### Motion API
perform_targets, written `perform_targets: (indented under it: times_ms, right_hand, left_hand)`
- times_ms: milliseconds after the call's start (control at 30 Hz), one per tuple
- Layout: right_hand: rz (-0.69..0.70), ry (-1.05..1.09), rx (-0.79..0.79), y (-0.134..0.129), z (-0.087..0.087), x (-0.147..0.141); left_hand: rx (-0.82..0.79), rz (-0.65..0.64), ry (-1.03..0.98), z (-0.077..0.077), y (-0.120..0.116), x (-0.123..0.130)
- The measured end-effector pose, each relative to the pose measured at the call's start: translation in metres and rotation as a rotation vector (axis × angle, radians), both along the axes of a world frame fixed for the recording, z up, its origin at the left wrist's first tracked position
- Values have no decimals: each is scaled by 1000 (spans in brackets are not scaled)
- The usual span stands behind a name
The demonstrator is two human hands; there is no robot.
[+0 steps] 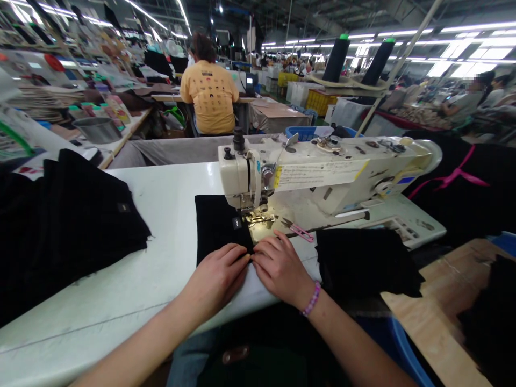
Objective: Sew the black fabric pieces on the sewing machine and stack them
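Observation:
A black fabric piece [212, 228] with a small dark label [236, 223] lies flat on the table, its right edge under the needle area of the sewing machine [330, 166]. My left hand [223, 271] pinches the near right edge of this piece with its fingertips. Right beside it, my right hand [282, 266] has its thumb and fingers bunched at the same edge, the fingertips of both hands almost touching. Pink-handled thread snips [299, 231] rest on the machine bed just beyond my right hand.
A heap of black pieces [80, 215] covers the table's left side. A stack of black cloth [365, 260] sits right of my hands. Two dark thread cones [336, 59] stand behind the machine. A co-worker in a yellow shirt [209, 94] sits ahead, facing away.

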State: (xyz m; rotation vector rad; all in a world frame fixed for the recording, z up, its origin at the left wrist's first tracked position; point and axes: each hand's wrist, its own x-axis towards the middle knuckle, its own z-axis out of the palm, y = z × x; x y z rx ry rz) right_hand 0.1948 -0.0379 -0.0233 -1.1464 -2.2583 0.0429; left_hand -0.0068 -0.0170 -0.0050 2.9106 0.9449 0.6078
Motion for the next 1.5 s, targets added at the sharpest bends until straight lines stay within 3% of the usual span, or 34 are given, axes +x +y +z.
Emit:
perform_targets:
  times_ms: [400, 767, 967, 1200, 1500]
  right_hand:
    - [-87, -67, -16, 40, 2, -9]
    - [-157, -162, -21, 63, 7, -17]
    - [-173, -120, -68, 48, 6, -16]
    - [-231, -47, -99, 16, -5, -21]
    - [-224, 9, -47, 15, -11, -23]
  left_hand:
    - [42, -18, 8, -4, 48, -8]
    - [-69, 19, 17, 0, 83, -12]
    - [-61, 43, 42, 4, 95, -12]
    - [-32, 104, 16, -5, 92, -12]
    - [-71, 288, 21, -13, 87, -12]
